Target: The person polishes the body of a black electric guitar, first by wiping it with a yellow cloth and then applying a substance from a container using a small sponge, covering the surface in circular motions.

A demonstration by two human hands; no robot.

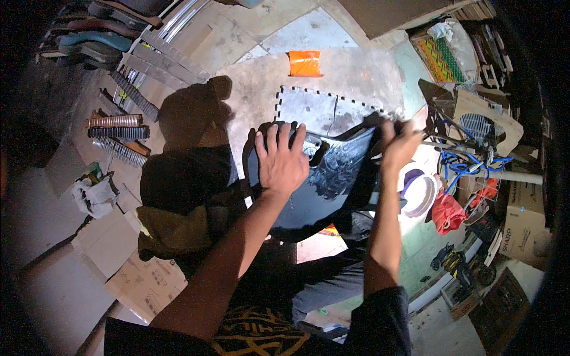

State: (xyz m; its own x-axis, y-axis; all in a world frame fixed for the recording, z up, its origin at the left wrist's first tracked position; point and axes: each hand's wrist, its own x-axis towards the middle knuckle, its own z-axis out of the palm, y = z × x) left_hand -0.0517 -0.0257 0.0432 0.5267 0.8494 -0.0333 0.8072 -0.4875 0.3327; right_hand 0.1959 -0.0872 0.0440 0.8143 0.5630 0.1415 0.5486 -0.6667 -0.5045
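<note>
Head view: a curved, pale-smeared black shell is touched at its upper left by the left hand, fingers spread; at its right, the right hand's blurred closure cannot be told.

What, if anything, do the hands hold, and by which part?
The left hand lies on the dark panel at its upper left edge; whether it or the blurred right hand grips is unclear.

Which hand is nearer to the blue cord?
Right. The right hand, blurred, is by the right end of the dark panel, left of the blue cord; the left hand lies on the panel's left part, farther away.
</note>
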